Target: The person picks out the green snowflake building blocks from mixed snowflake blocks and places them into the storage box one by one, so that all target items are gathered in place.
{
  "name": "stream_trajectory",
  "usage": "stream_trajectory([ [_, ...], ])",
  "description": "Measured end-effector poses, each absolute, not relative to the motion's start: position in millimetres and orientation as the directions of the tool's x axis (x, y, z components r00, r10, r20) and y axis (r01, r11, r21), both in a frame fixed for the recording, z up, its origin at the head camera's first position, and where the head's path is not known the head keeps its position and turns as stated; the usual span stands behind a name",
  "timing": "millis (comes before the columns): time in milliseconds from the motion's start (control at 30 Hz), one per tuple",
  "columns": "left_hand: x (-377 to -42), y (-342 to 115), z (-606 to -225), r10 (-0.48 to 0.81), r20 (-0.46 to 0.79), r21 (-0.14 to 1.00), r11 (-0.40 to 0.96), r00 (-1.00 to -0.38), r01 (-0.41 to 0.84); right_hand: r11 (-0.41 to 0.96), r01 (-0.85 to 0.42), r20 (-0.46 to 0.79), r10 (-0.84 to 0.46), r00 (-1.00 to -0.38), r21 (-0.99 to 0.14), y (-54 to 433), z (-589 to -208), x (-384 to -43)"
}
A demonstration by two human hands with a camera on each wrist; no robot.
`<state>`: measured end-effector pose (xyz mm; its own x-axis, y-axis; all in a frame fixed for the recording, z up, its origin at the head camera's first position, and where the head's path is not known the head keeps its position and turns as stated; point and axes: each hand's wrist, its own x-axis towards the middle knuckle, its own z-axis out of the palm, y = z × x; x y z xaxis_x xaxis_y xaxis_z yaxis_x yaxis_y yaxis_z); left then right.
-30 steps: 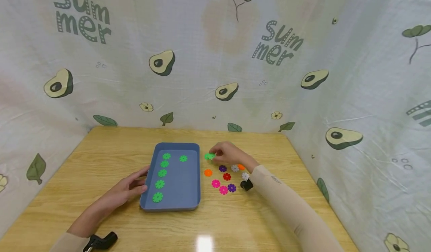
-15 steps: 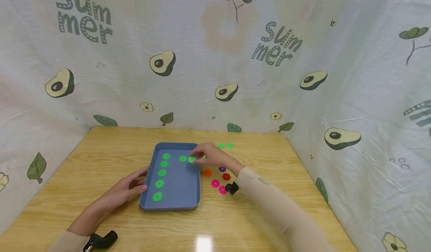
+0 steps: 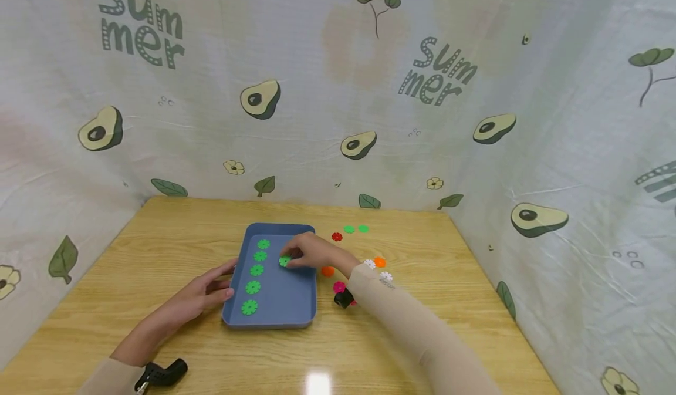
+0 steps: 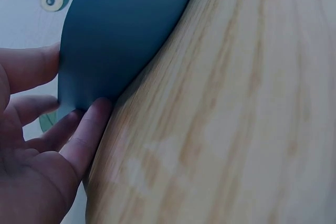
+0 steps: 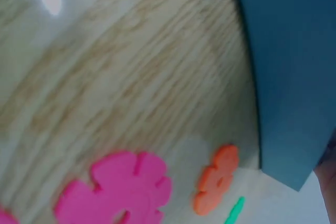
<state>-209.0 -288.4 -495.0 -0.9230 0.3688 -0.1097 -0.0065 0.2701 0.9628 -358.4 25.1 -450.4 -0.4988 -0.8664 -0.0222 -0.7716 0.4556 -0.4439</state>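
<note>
In the head view, a blue-grey tray (image 3: 274, 313) lies on the table. Several green flower-shaped discs (image 3: 253, 287) form a column along its left side. My right hand (image 3: 311, 250) reaches over the tray's right rim and pinches another green flower disc (image 3: 284, 262) close over the tray floor; the hand hides the tray behind it. Along the tray's left wall, my left hand (image 3: 203, 294) lies with loosely extended fingers. The left wrist view has its fingertips (image 4: 100, 109) touching the tray's outer wall (image 4: 115, 30).
To the tray's right lie loose flower discs: orange (image 3: 327, 271), pink (image 3: 339, 287), white (image 3: 386, 276), red (image 3: 337, 237) and green (image 3: 349, 229). The right sleeve (image 3: 401, 307) passes over some of them. A patterned cloth (image 3: 317, 178) hangs behind the wooden table (image 3: 174, 225).
My right hand has moved left from the loose discs into the tray with a green flower disc, then slightly nearer to me. The left hand stays at the tray's side.
</note>
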Motion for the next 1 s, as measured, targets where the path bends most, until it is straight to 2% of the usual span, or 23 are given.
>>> stream_trajectory([
  [333, -209.3, -288.3, -493.0, 0.382, -0.094, 0.963, 0.269, -0.919, 0.013, 0.494, -0.783, -0.039, -0.854, -0.520, -0.379, 19.6, -454.8, -362.6],
  [667, -209.8, -288.4, -495.4, 0.381, -0.098, 0.963, 0.268, -0.919, 0.009, 0.548, -0.753, -0.035, -0.816, -0.577, -0.364, 19.2, -458.5, -364.0],
  [1000, -211.2, -289.6, -495.8, 0.395, -0.093, 0.969, 0.248, -0.914, 0.009, 0.552, -0.769, -0.044, -0.820, -0.570, -0.324, 20.3, -456.8, -362.6],
])
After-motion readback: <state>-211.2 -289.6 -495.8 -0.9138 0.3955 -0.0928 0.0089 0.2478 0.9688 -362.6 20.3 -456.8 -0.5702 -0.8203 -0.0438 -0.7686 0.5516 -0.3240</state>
